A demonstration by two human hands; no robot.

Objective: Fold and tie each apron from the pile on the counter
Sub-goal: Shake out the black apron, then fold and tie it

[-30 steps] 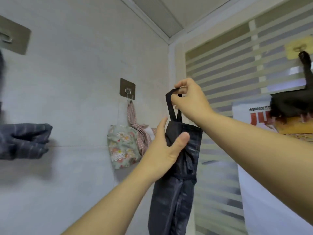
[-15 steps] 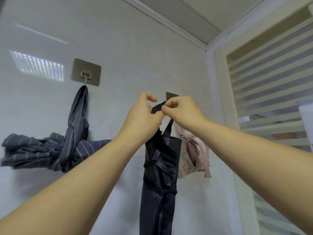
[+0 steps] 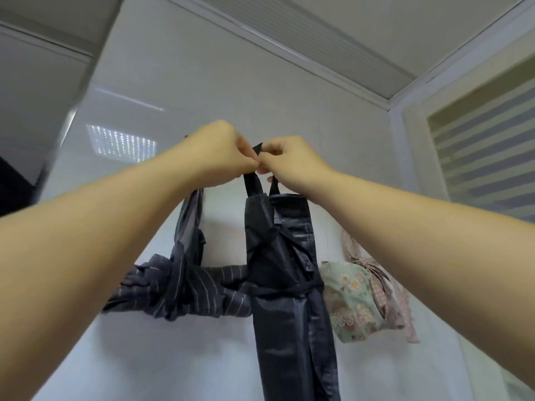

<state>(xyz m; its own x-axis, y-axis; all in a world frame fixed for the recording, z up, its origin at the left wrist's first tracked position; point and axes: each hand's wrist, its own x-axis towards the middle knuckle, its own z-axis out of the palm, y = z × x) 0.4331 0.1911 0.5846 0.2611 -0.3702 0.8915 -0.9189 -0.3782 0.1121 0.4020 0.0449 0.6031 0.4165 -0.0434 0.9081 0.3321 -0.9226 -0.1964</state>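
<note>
A dark shiny apron (image 3: 285, 285), folded long and tied round its middle with its own strap, hangs in front of the white wall. Both hands hold its black neck loop (image 3: 254, 180) up high. My left hand (image 3: 215, 153) pinches the loop from the left, and my right hand (image 3: 286, 162) pinches it from the right, fingers touching. A tied navy pinstriped apron (image 3: 185, 287) hangs on the wall just left of it; its hook is hidden behind my left hand. A tied floral and pink dotted apron (image 3: 359, 299) hangs to the right.
A white tiled wall (image 3: 260, 91) fills the middle of the view. A window with striped blinds (image 3: 486, 146) is at the right. A grey cabinet edge (image 3: 43, 91) juts in at the upper left, close to my left arm.
The view has tilted up and shifted left. Both hands have carried the dark apron's loop leftward and higher, in front of the wall between the striped and floral aprons.
</note>
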